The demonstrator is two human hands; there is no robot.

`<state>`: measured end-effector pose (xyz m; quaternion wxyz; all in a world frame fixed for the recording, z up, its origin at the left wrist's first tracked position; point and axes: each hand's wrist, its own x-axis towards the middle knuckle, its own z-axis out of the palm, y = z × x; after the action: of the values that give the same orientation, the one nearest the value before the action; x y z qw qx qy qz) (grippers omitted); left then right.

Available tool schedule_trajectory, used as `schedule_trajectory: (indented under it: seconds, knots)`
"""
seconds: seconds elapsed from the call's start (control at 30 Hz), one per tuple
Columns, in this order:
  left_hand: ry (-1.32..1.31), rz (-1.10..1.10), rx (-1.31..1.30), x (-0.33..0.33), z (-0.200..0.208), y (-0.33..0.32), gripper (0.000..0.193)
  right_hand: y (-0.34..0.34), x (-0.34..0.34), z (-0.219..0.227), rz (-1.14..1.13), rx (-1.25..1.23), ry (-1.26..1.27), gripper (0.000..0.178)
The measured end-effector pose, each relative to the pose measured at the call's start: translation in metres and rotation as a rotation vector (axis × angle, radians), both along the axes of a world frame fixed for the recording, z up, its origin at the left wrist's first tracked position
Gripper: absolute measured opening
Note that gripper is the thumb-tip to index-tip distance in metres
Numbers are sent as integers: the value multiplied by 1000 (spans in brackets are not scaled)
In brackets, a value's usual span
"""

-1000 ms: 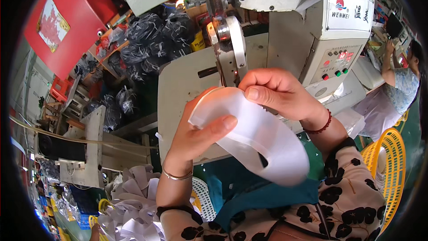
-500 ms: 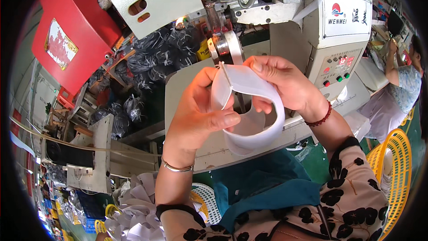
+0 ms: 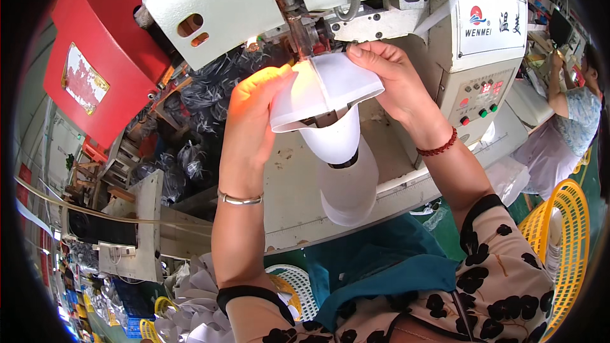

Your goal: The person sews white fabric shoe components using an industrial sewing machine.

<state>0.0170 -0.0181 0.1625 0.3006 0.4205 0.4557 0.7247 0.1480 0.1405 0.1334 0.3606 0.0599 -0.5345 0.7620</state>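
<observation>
My two hands stretch a white shoe upper piece [image 3: 340,79] over the working end of a pale machine [image 3: 419,22], just under its metal rod [image 3: 298,33]. A raised seam runs down the middle of the piece. My left hand [image 3: 254,98] pinches its left edge, lit orange from above. The right edge is pinched between the thumb and fingers of my right hand [image 3: 391,76]. Below, the rest of the white piece loops down above the machine table [image 3: 289,200]. The machine's tip beneath the seam is mostly hidden by it.
A red machine housing [image 3: 95,51] stands at left. On the right are a control box [image 3: 476,98] with lit display and a yellow basket [image 3: 575,248]. White pieces [image 3: 197,305] are heaped at lower left, black bags [image 3: 216,89] behind. A co-worker [image 3: 572,114] is at far right.
Both hands have moved up and forward, carrying the white shoe upper piece onto the machine end under the rod. Its seam now faces up, and the edges are spread apart.
</observation>
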Motion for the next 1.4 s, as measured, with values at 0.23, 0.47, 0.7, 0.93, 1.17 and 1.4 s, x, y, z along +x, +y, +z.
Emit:
schedule_trajectory:
  seconds: [0.23,0.47,0.7,0.93,1.17,1.4]
  knots:
    - [-28,-25,27,-8,-1,7,16,6,-10,-5,54,-119,-3,16]
    - [-213,-63,2,-15,-7,16,17,1,-17,-4,61,-229,8,17]
    - [-240,-96,-22,-10,-3,17,28,6,-18,-6,104,-304,-44,19]
    - [-229,-111,-23,-14,-9,17,29,6,-17,-8,132,-272,-55,20]
    - [-244,-100,-30,-10,-6,16,29,3,-15,-5,131,-262,-85,21]
    - [-251,-173,-9,-21,-10,17,27,2,-16,-7,179,-260,-64,19]
